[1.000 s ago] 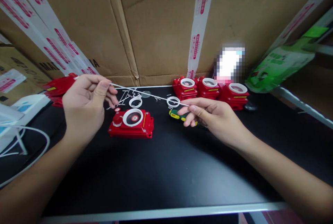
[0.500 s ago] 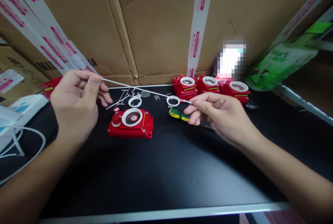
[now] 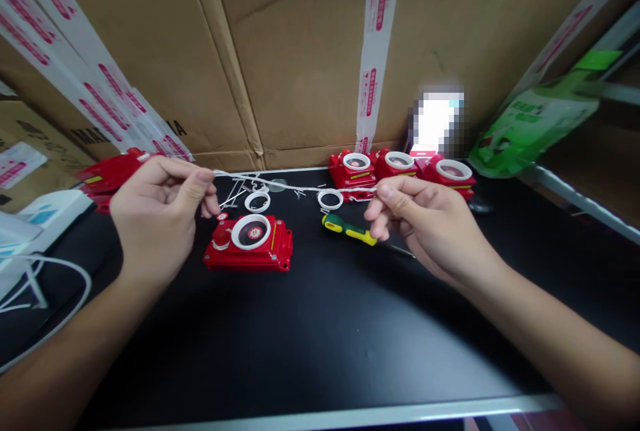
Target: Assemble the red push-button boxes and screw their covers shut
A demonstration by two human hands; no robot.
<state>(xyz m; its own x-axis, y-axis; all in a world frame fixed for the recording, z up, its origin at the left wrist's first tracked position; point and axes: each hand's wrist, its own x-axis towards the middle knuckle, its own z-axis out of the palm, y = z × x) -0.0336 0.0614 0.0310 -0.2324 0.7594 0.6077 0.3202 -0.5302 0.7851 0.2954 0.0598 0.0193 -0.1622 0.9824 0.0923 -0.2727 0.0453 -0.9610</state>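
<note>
A thin white cord spans the space above the black table, sagging slightly. My left hand pinches one end between thumb and forefinger. At the other end my right hand pinches it the same way. Below and between the hands lies a red box-shaped device with a white ring around a dark round window and a red knob. Two loose white rings, a left one and a right one, lie behind it. A green-yellow screwdriver rests beside my right hand, its shaft partly behind the fingers.
Several similar red devices stand at the back right, before a blurred bright screen. Another red device is at the left, near a white power strip. A green bottle leans at the right. Cardboard boxes wall the back.
My left hand has moved slightly right and down, nearer my right hand. The cord has gone from taut and slanted to slacker and more level. More of the screwdriver shows.
</note>
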